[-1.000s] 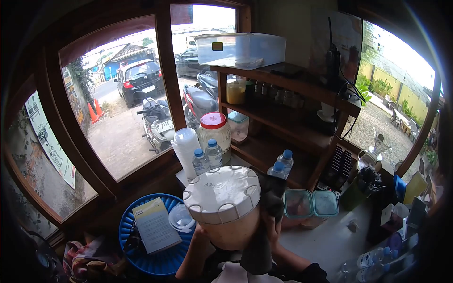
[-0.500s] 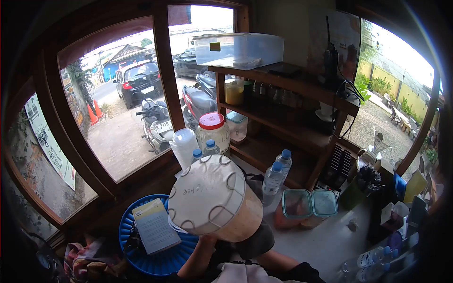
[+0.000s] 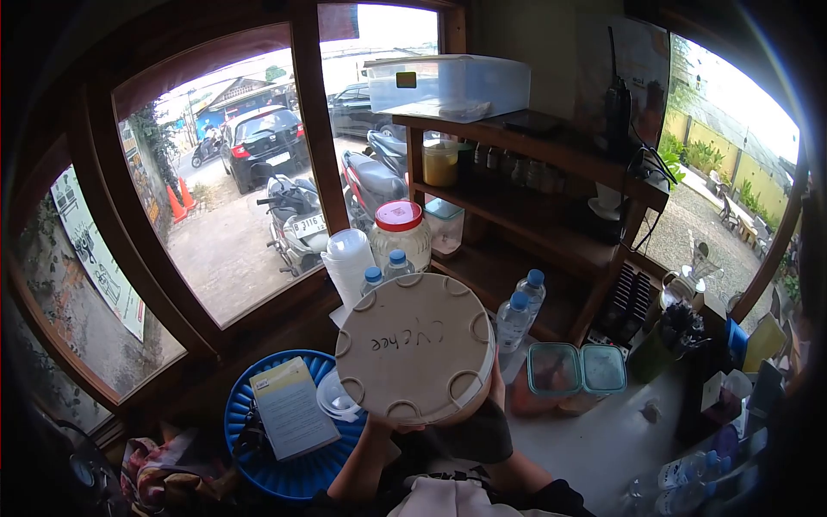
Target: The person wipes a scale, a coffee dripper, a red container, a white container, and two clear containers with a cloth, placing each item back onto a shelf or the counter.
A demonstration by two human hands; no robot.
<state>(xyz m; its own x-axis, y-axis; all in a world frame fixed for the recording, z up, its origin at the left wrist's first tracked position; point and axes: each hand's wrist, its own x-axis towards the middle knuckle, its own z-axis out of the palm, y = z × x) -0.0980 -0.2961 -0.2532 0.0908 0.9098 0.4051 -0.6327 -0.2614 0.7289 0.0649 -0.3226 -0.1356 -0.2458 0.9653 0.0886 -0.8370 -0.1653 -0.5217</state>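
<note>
While the lidded jar (image 3: 415,347) tilts just right of the blue basket (image 3: 297,479), I judge it heavy, best borne from below: left hand (image 3: 377,428) cups its base, right hand (image 3: 497,386) probably clasps its side.

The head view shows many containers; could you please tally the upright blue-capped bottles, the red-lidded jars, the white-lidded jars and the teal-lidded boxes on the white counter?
Blue-capped water bottles: 4
Teal-lidded boxes: 2
Red-lidded jar: 1
White-lidded jar, held up in the hands: 1
Total: 8
</note>
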